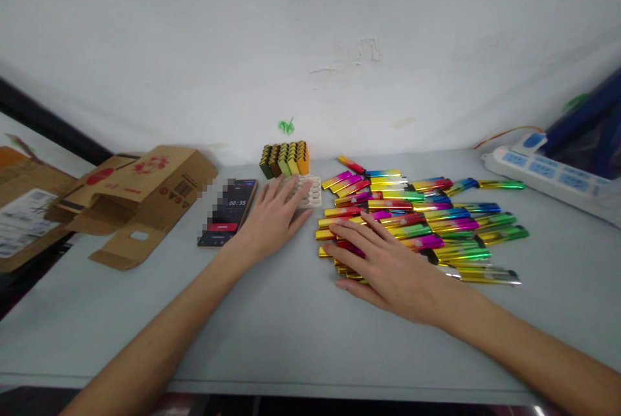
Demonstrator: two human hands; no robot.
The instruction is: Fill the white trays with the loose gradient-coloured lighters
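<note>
My left hand (272, 218) lies with fingers spread over a white tray with rows of holes (314, 193), covering its left part. On the right, my right hand (388, 267) rests open, palm down, over the near-left part of a pile of shiny metallic lighters (407, 231). These are slim, gold at one end, with red, pink, green and blue bodies, and mostly lie lengthwise from left to right. Whether the fingertips press on any of them cannot be seen. Just behind the left hand, a block of lighters standing upright (285, 158) shows gold and dark sides in tight rows.
A phone (233, 206) showing a running timer lies left of my left hand. Opened cardboard boxes (145, 189) fill the left side. At the right back stands a white power strip (548, 173). A white wall (310, 47) closes off the grey table (272, 338).
</note>
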